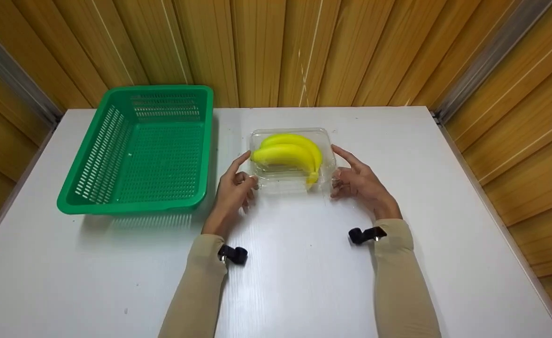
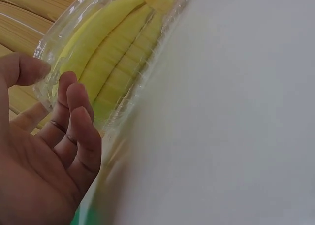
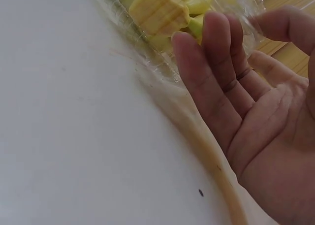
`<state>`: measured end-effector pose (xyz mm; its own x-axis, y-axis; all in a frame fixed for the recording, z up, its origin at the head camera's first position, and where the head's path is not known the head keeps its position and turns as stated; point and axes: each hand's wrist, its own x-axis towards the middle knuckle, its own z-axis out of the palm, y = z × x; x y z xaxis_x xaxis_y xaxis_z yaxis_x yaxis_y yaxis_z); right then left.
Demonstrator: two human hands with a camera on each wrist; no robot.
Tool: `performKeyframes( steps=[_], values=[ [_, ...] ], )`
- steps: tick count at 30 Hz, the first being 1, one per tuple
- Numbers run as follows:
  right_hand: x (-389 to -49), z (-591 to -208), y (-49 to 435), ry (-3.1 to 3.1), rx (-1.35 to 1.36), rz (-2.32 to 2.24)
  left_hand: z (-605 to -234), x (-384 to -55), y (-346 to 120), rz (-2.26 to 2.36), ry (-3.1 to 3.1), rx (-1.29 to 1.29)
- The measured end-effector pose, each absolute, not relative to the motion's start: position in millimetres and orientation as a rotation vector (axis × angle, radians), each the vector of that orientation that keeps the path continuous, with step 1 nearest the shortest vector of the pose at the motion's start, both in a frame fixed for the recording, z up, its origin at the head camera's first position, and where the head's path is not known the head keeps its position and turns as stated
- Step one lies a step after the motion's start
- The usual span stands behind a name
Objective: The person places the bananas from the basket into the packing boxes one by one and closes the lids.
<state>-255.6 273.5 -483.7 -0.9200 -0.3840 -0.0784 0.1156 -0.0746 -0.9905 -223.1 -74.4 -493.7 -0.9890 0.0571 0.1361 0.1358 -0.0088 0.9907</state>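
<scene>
A clear plastic clamshell container [image 1: 327, 136] is on the white table, with a bunch of yellow bananas [image 1: 285, 152] inside it. The bananas' stem end points toward the near right corner. At the near left corner, my left hand [image 1: 233, 190] pinches the container's edge, its index finger stretched along the left side. My right hand [image 1: 361, 184] grips the near right corner in the same way, index finger along the right side. Through the plastic, the left wrist view shows the bananas [image 2: 115, 52] side by side; the right wrist view shows their cut stem [image 3: 158, 13].
A green perforated plastic basket [image 1: 195, 199] stands on the table to the left of the container, with nothing large in it. The white table [image 1: 299, 281] ends at a wooden slatted wall [image 1: 257, 51] behind. Similar slatted panels flank both sides.
</scene>
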Motion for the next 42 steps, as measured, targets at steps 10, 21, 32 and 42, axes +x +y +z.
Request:
performKeyframes(
  steps=[10,21,32,42],
  values=[
    [-255.7,-481.1,271.0,1.888,-0.265,-2.035,-488.4,-222.5,-75.3,-2.254,-2.228,-0.162],
    [-256.4,-480.9,269.5,1.882,-0.235,-2.041,-488.6,-222.8,-75.4,-2.268,-2.232,-0.132],
    [-256.0,-479.7,269.2,1.882,-0.217,-2.016,-488.1,-223.9,-76.1,-2.280,-2.249,-0.104],
    [-256.4,-477.7,269.4,1.907,-0.171,-1.956,-485.4,-222.0,-76.7,-2.290,-2.258,-0.109]
  ],
)
